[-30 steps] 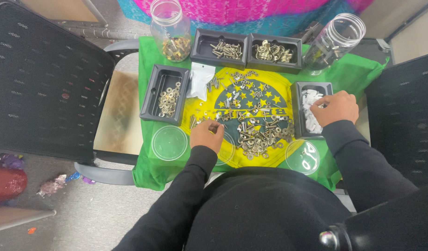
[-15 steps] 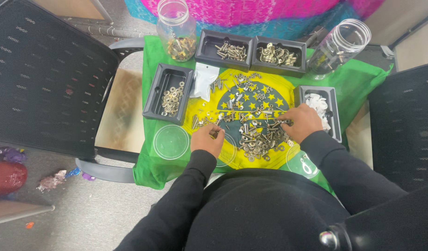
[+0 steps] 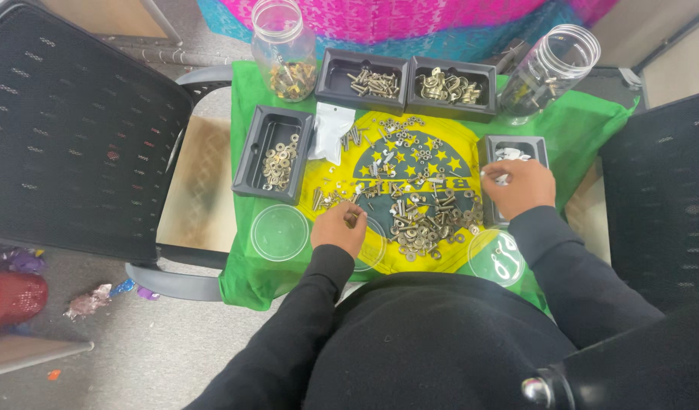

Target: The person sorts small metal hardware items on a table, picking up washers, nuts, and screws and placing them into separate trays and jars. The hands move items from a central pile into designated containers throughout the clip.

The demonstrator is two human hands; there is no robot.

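Loose pile of screws, washers & small metal bits [image 3: 418, 220] sits mid-cloth, spread over the blue disc of the green/yellow flag cloth [image 3: 592, 129] that covers the seat. Left hand [image 3: 339, 228] is at the pile's 9 o'clock edge, knuckles up, fingers curled in tight round something small and brassy – can't make out which piece, too tiny. Right hand [image 3: 520, 186] over at the pile's 3 o'clock, resting on the black tray [image 3: 514, 144] there, fingers bunched low over pale silvery bits in the tray; whether it's actually pinching one, can't tell. Both sleeves black. Moving out: clear round lid [image 3: 279, 232] lies flat just at 9 o'clock of the left hand, another clear lid [image 3: 495, 258] at 5 o'clock of the pile, near the right forearm. Black tray w/ washers [image 3: 273, 156] at 10 o'clock. White zip bag [image 3: 330, 130] just beside it, toward the pile. At 12 o'clock, two black trays side by side, touching – one w/ screws [image 3: 362, 76], the other w/ hook-shaped brass bits [image 3: 449, 85]. Clear jar [image 3: 283, 49] upright at 11 o'clock, hardware in its bottom; second clear jar [image 3: 550, 72] at 1 o'clock, tilted, few bits inside. Black mesh chair [image 3: 68, 129] off to 9 o'clock, well apart.
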